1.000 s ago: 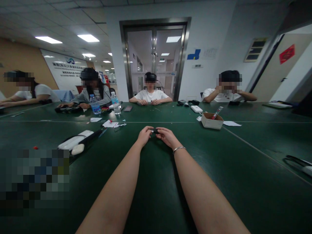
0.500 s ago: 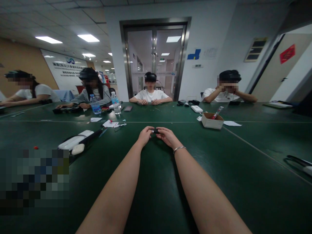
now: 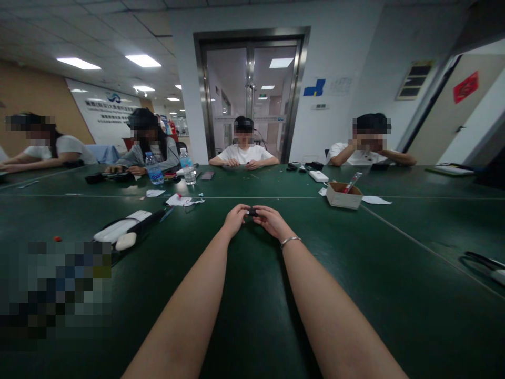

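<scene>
Both my arms reach forward over the dark green table (image 3: 252, 295). Between my fingertips is a small black object (image 3: 251, 212) with a shiny, light end on its left side; its exact kind is too small to make out. My left hand (image 3: 235, 220) pinches the light left end. My right hand (image 3: 270, 221), with a silver bracelet (image 3: 291, 242) at the wrist, is closed on the black right part. The fingers hide much of the object, which is held close above the tabletop.
Left of my arms lie a white power bank (image 3: 126, 225), a white rounded case (image 3: 126, 241) and a pen (image 3: 166, 215). Paper scraps (image 3: 179, 200) and two bottles (image 3: 188, 168) stand farther off. A cardboard box (image 3: 344, 196) sits at right. Several people sit across the table.
My hands and the small black object stay almost still. Across the table, the middle person's hands have shifted slightly.
</scene>
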{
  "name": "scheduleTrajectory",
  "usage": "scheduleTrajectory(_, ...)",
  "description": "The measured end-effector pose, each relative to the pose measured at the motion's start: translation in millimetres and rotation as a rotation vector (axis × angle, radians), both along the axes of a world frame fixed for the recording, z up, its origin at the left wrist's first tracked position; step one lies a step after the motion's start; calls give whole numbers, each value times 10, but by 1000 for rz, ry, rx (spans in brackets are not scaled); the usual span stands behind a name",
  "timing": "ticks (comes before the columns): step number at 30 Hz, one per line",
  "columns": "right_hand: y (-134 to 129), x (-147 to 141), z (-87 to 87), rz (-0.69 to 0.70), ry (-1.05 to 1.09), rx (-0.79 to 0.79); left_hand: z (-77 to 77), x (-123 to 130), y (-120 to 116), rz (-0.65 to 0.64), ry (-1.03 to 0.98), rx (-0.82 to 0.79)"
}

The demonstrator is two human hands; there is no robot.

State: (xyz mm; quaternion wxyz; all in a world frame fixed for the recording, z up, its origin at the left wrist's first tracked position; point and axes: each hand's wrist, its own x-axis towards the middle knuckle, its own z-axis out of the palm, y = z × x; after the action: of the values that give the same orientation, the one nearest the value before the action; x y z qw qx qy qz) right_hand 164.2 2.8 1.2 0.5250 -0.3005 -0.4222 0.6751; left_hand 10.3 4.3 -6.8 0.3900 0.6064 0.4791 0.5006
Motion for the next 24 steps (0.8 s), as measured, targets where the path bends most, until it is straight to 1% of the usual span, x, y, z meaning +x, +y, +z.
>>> scheduleTrajectory(5,3,0,0,-6,-9,-6,-8,-13,2,-33,0,3)
scheduleTrajectory(10,-4,-1,9,-19,-11,-13,-29,-22,9,3,37,1)
scheduleTrajectory(12,-2,-2,9,-19,-10,-8,-34,-22,11,-1,44,12)
scheduleTrajectory(20,3,-6,6,-8,-6,-7,-13,-11,-2,-26,-17,-11)
scheduleTrajectory(24,22,-9,-9,-10,-23,-6,-19,-7,-6,-41,-51,10)
